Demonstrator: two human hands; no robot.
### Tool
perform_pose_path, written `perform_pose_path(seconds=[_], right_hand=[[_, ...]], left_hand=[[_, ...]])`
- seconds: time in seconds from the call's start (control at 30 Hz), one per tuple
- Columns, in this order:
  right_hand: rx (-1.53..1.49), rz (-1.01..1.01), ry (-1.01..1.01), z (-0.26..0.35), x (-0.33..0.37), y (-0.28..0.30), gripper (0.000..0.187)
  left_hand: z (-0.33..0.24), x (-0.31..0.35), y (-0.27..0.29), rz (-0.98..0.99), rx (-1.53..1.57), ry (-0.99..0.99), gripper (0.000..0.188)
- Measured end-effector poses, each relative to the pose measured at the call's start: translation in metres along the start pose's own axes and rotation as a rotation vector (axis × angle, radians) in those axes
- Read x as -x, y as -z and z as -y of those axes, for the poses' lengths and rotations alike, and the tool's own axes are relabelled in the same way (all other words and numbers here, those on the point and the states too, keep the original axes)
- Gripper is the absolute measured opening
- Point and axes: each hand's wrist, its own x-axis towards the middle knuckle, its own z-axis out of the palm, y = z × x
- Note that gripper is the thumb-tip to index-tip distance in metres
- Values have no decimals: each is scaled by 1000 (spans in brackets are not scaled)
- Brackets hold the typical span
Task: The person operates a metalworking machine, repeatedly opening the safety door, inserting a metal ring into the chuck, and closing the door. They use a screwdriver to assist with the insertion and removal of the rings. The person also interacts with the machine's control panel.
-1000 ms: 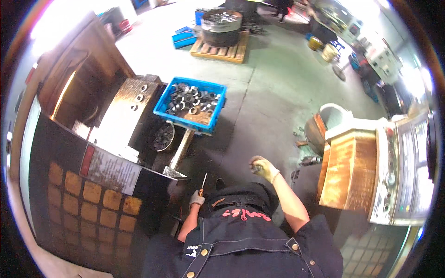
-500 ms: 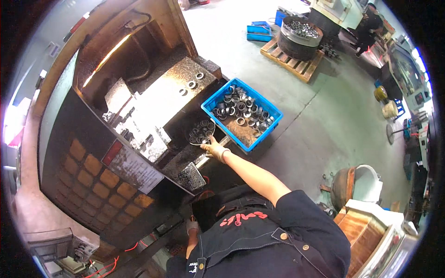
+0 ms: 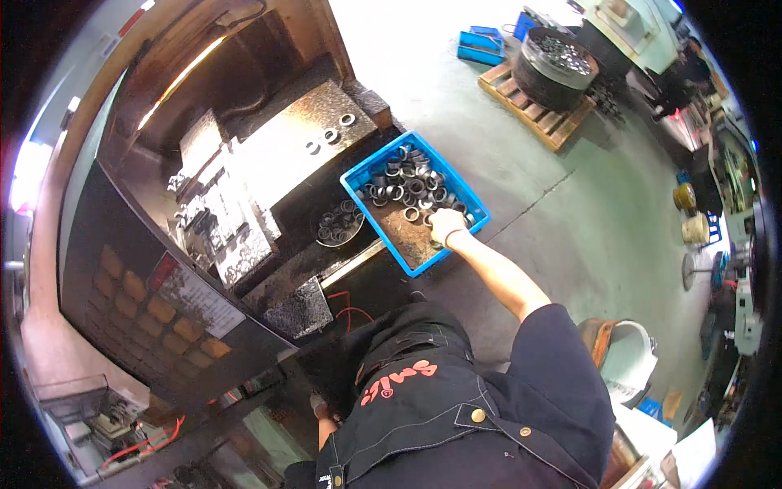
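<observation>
My right hand (image 3: 446,226), in a pale glove, is down in the near right part of a blue plastic crate (image 3: 381,239). Its fingers look curled in against dark metal rings (image 3: 415,186) heaped there; whatever they hold is hidden. Bare brown crate bottom shows to the left of the hand. Left of the crate, a round tray (image 3: 339,240) holds more rings. My left hand (image 3: 318,403) hangs low beside my body, mostly hidden, its fingers too small to read.
An open machine with a lit, wet metal bed (image 3: 285,151) stands at left, several rings lined up on it. Farther off, a large drum of metal parts (image 3: 554,81) rests on a wooden pallet (image 3: 533,110) near blue bins (image 3: 481,47). Another person (image 3: 692,69) is far right.
My right hand has moved from the round tray rightward into the blue crate. The whole view has shifted slightly as my head moved.
</observation>
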Motion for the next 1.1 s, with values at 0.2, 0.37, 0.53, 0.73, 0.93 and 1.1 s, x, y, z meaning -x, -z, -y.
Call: perform_pose_path(seconds=[0.2, 0.37, 0.53, 0.73, 0.93, 1.1], right_hand=[[122, 116, 53, 13, -37, -26, 21], [-373, 204, 226, -4, -47, -16, 36], [-1929, 576, -50, 33, 0, 36, 29], [-2337, 779, -55, 93, -13, 10, 35], [-2206, 702, 122, 209, 46, 35, 23], [-2100, 463, 296, 312, 113, 34, 26]], left_hand=[[48, 51, -3, -53, -1080, -411, 48], [84, 51, -1, -142, -573, -338, 47], [104, 36, 2, -171, -132, -270, 46], [102, 6, 9, -142, -394, -670, 43], [90, -57, 31, -136, -491, -683, 40], [69, -70, 56, -137, -301, -642, 33]])
